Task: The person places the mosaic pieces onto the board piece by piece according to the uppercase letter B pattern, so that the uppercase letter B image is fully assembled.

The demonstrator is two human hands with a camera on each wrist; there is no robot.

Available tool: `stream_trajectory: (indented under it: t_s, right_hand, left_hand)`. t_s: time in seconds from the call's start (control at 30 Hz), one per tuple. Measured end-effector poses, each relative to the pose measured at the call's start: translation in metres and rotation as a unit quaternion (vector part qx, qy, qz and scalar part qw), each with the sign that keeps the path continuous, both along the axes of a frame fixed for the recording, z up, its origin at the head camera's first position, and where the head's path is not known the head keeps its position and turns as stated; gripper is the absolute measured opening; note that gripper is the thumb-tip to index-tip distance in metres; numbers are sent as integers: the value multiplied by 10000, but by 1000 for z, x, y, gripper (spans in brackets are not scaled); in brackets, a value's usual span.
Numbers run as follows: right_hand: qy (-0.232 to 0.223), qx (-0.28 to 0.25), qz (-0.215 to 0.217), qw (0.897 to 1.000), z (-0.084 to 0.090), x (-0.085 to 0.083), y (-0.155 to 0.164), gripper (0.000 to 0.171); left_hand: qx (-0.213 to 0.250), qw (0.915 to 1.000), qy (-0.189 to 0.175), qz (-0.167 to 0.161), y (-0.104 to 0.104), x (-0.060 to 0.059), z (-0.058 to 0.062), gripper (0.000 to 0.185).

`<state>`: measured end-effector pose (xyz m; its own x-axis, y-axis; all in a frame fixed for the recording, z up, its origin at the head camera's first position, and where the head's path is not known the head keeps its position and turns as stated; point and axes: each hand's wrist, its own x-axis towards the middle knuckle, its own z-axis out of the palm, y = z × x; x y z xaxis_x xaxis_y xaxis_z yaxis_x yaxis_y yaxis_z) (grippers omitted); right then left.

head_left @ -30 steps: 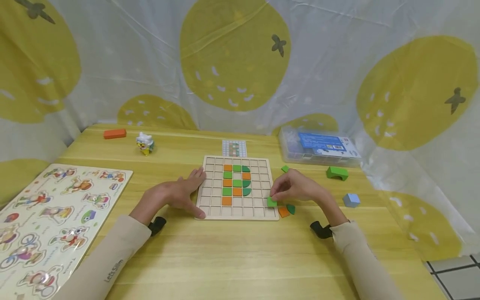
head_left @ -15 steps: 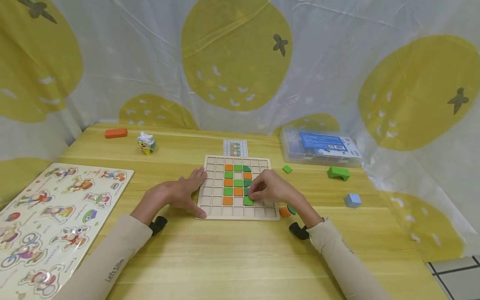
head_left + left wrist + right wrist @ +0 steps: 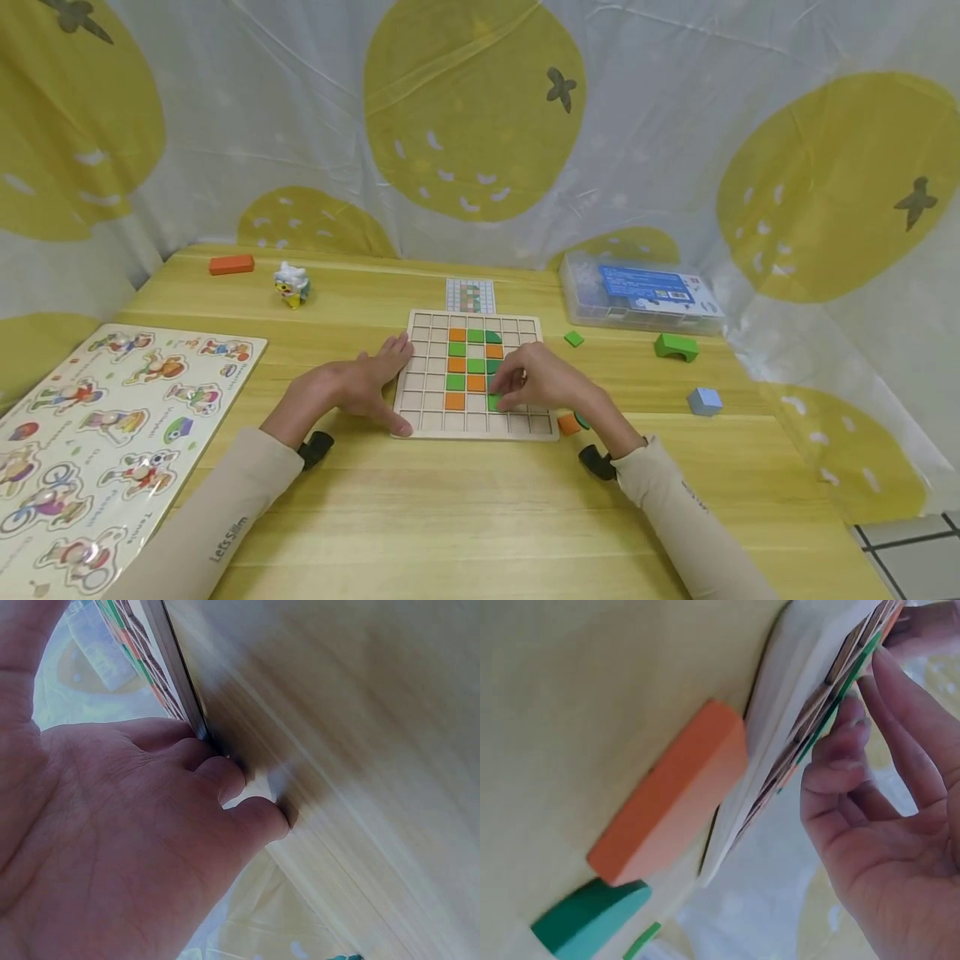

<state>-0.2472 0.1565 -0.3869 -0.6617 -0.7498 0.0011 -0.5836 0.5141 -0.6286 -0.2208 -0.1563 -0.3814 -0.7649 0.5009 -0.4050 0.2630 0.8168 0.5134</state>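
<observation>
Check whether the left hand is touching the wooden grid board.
Touching. In the head view the left hand lies flat against the left edge of the wooden grid board; the left wrist view shows fingers pressed against its rim.

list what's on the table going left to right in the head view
character puzzle board → orange block → small toy figure → left hand → grid board → right hand → green arch block → blue block
</observation>
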Motion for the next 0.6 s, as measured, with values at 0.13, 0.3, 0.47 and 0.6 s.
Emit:
stream_trajectory:
  t_s: [0.13,0.3,0.47,0.6]
  right_hand:
    - [156,-31,-190,9997,1,-4,1,9]
    - [482,124,-306,9983,-1,-11,1,10]
    - [488,351,-418,9973,-1,-13,-4,12]
    - [332,506,-574,9965,-1,-13,-7,13]
  left_hand:
    - [-37,10000,7,32,0,1,0,133]
    - [-115,9999,14,67,1,1,0,133]
    - [-112,9999,25,65,1,0,0,133]
    - [-87,10000,26,39,1,0,-1,133]
